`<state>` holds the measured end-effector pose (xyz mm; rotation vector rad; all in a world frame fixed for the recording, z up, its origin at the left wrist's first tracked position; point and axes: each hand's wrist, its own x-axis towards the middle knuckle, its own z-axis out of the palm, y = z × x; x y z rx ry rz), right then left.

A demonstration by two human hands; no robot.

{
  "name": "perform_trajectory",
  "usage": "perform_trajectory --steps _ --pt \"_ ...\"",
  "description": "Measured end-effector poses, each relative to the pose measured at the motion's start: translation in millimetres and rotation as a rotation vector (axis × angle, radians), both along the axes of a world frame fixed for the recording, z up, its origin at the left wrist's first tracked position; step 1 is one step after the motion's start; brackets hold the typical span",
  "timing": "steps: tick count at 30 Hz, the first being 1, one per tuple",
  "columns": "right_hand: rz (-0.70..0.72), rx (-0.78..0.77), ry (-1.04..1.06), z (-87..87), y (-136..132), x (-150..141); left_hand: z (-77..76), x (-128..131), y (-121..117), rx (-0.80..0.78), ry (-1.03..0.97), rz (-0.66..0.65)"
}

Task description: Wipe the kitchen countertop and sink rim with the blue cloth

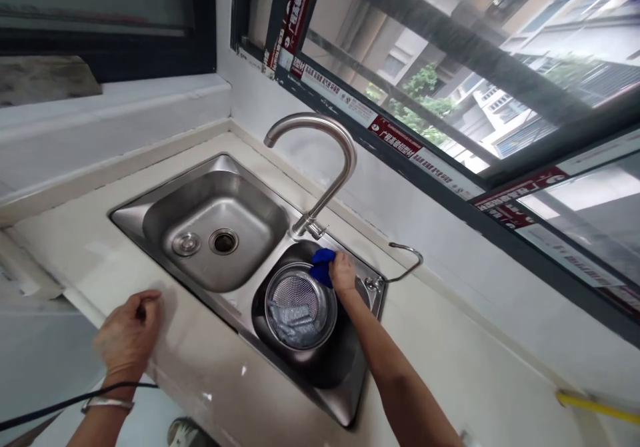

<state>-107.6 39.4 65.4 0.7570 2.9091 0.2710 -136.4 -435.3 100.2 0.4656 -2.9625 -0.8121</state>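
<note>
My right hand (343,273) is closed on a blue cloth (323,265), pressing it against the back rim of the steel double sink (150,197), just below the base of the curved faucet (320,167). A round perforated steel strainer basket (300,304) sits in the small right basin, right beside this hand, with a crumpled grey cloth (290,320) inside it. My left hand (129,337) rests on the white counter's (450,367) front edge, fingers loosely curled, holding nothing. A metal bangle (107,404) is on that wrist.
The large left basin holds a drain hole (223,241) and a round plug (186,243). A small thin tap (400,260) stands right of the faucet. A window (450,67) runs behind the sink. A black cable (60,406) crosses below my left wrist. A yellow object (595,407) lies at the far right.
</note>
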Motion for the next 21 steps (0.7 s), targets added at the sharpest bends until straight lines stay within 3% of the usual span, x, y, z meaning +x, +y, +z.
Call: perform_trajectory --steps 6,9,16,21 --pt "0.039 -0.029 0.003 -1.7 -23.2 -34.8 3.8 -0.5 0.2 0.033 -0.031 0.002" --pt "0.033 -0.024 -0.002 4.0 -15.2 -19.7 5.8 -0.6 -0.5 0.018 -0.068 -0.019" --pt "-0.073 0.037 -0.042 21.6 10.5 47.2 12.5 1.8 1.5 0.010 -0.033 -0.083" --pt "-0.076 0.020 -0.037 27.9 9.7 47.5 -1.8 -1.1 -2.7 -0.092 -0.006 -0.153"
